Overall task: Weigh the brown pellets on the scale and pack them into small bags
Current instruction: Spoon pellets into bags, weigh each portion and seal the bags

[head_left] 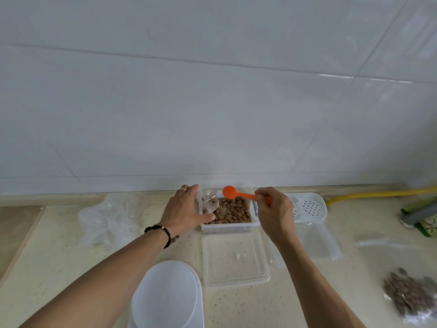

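Note:
A clear rectangular tub (227,227) of brown pellets (233,210) stands near the wall on the beige counter. My right hand (274,210) pinches the handle of an orange scoop (230,192), whose bowl hovers over the tub's far edge. My left hand (183,210) holds a small clear bag (207,202) open at the tub's left side; a few pellets show inside it. A filled bag of pellets (406,295) lies at the far right. The scale is hidden or not in view.
The tub's clear lid (235,259) lies in front of it. A white oval container (165,297) stands near me. Loose clear bags (108,218) lie at the left. A white perforated tray (309,207) and a clear tray (319,242) sit at the right, a yellow hose (378,194) behind.

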Motion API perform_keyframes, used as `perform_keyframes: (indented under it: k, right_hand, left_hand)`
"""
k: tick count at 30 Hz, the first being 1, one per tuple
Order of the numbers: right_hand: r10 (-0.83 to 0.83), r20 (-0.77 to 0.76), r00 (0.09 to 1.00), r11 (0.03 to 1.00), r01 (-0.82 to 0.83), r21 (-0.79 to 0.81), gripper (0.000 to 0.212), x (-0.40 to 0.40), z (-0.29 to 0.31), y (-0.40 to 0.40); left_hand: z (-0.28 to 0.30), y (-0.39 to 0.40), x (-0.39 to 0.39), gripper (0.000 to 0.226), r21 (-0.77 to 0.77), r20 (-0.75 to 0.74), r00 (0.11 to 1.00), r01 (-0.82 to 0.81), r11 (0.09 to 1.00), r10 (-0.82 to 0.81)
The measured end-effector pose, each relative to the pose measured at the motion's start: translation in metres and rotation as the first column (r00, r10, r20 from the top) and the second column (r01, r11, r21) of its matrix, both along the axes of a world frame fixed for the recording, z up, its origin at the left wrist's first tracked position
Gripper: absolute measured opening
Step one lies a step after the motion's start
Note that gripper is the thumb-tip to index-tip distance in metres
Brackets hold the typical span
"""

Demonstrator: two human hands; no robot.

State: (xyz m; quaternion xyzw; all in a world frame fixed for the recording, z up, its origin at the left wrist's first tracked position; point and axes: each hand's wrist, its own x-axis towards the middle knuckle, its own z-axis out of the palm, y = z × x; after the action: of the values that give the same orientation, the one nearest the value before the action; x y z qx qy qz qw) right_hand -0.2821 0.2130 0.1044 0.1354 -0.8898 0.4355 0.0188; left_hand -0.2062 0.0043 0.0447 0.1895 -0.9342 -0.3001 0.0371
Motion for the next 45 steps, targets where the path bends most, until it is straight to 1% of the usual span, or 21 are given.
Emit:
perform_keyframes:
  k: [3, 5, 7, 9, 11, 13, 15, 18, 21, 24, 29, 31, 33, 34, 35, 36, 37, 38, 40, 42, 45]
  right_hand:
    - [-0.01, 0.054, 0.998, 0.963, -0.005, 0.271, 0.023, -0.005, -0.019, 0.007]
    - [0.005, 0.099, 0.995, 0.933, -0.04, 0.357, 0.024, -0.004, -0.028, 0.008]
    - [0.026, 0.181, 0.983, 0.948, -0.082, 0.307, 0.024, -0.002, -0.035, 0.005]
    - [0.012, 0.299, 0.954, 0.976, -0.076, 0.203, 0.023, -0.001, -0.038, 0.001]
    - [-0.048, 0.429, 0.902, 0.997, 0.018, 0.072, 0.022, 0.0, -0.041, -0.001]
    - [-0.114, 0.513, 0.851, 0.988, 0.15, -0.029, 0.021, -0.001, -0.042, 0.0]
    - [-0.168, 0.557, 0.813, 0.964, 0.254, -0.081, 0.021, -0.002, -0.043, 0.0]
    - [-0.2, 0.61, 0.767, 0.93, 0.344, -0.127, 0.021, -0.005, -0.043, 0.003]
    - [-0.172, 0.659, 0.732, 0.901, 0.387, -0.195, 0.018, -0.005, -0.041, 0.007]
    - [-0.135, 0.683, 0.718, 0.867, 0.419, -0.27, 0.015, -0.005, -0.035, 0.01]
    - [-0.077, 0.625, 0.777, 0.831, 0.396, -0.391, 0.013, -0.002, -0.013, 0.008]
    - [-0.068, 0.545, 0.836, 0.864, 0.323, -0.387, 0.016, -0.001, -0.005, 0.004]
    - [-0.04, 0.351, 0.935, 0.945, 0.149, -0.291, 0.02, 0.003, 0.001, -0.003]
    - [0.027, 0.211, 0.977, 0.983, 0.013, -0.184, 0.02, 0.007, 0.004, -0.007]
    - [0.128, 0.075, 0.989, 0.99, -0.124, -0.06, 0.018, 0.012, 0.007, -0.011]
    - [0.232, -0.035, 0.972, 0.972, -0.23, 0.047, 0.017, 0.017, 0.009, -0.015]
    - [0.303, -0.111, 0.946, 0.95, -0.291, 0.115, 0.016, 0.021, 0.01, -0.016]
    - [0.33, -0.144, 0.933, 0.941, -0.311, 0.135, 0.015, 0.023, 0.013, -0.016]
    - [0.289, -0.139, 0.947, 0.956, -0.279, 0.091, 0.015, 0.027, 0.022, -0.01]
    - [0.217, -0.089, 0.972, 0.976, -0.217, 0.012, 0.018, 0.03, 0.032, -0.001]
    - [0.091, 0.004, 0.996, 0.983, -0.089, -0.16, 0.021, 0.041, 0.049, 0.015]
  left_hand:
    - [0.0, -0.001, 0.001, 0.066, -0.008, -0.006, 1.0, 0.008, 1.0, -0.008]
    - [0.0, -0.002, 0.003, 0.063, -0.01, -0.005, 1.0, 0.017, 1.0, -0.017]
    - [-0.001, -0.002, 0.005, 0.064, -0.027, 0.003, 1.0, 0.03, 0.999, -0.03]
    - [-0.001, -0.003, 0.006, 0.071, -0.038, 0.006, 0.999, 0.039, 0.999, -0.038]
    - [-0.001, -0.004, 0.007, 0.073, -0.041, 0.01, 0.999, 0.042, 0.998, -0.042]
    - [-0.001, -0.005, 0.008, 0.073, -0.045, 0.013, 0.999, 0.049, 0.998, -0.048]
    - [-0.001, -0.006, 0.007, 0.072, -0.055, 0.013, 0.999, 0.053, 0.997, -0.052]
    - [0.001, -0.006, 0.006, 0.072, -0.067, 0.012, 0.998, 0.057, 0.996, -0.056]
    - [0.002, -0.006, 0.005, 0.073, -0.078, 0.017, 0.998, 0.055, 0.995, -0.054]
    - [0.003, -0.006, 0.003, 0.083, -0.086, 0.03, 0.998, 0.06, 0.995, -0.057]
    - [0.007, -0.005, 0.0, 0.092, -0.091, 0.072, 0.996, 0.067, 0.994, -0.061]
    - [0.008, -0.004, -0.001, 0.092, -0.081, 0.071, 0.996, 0.061, 0.995, -0.055]
    - [0.01, -0.003, -0.001, 0.092, -0.074, 0.058, 0.997, 0.053, 0.996, -0.049]
    - [0.01, -0.002, -0.002, 0.092, -0.068, 0.05, 0.998, 0.051, 0.996, -0.048]
    - [0.011, -0.001, -0.001, 0.089, -0.065, 0.041, 0.998, 0.051, 0.997, -0.049]
    - [0.013, 0.0, -0.001, 0.084, -0.067, 0.03, 0.998, 0.053, 0.996, -0.052]
    - [0.014, 0.001, 0.0, 0.077, -0.073, 0.019, 0.998, 0.057, 0.996, -0.056]
    - [0.015, 0.002, 0.001, 0.073, -0.078, 0.005, 0.998, 0.059, 0.995, -0.059]
    - [0.02, 0.003, 0.004, 0.078, -0.073, -0.019, 0.998, 0.064, 0.995, -0.065]
    - [0.027, 0.007, 0.007, 0.091, -0.074, -0.037, 0.996, 0.073, 0.995, -0.076]
    - [0.042, 0.017, 0.014, 0.097, -0.101, -0.098, 0.992, 0.072, 0.992, -0.082]
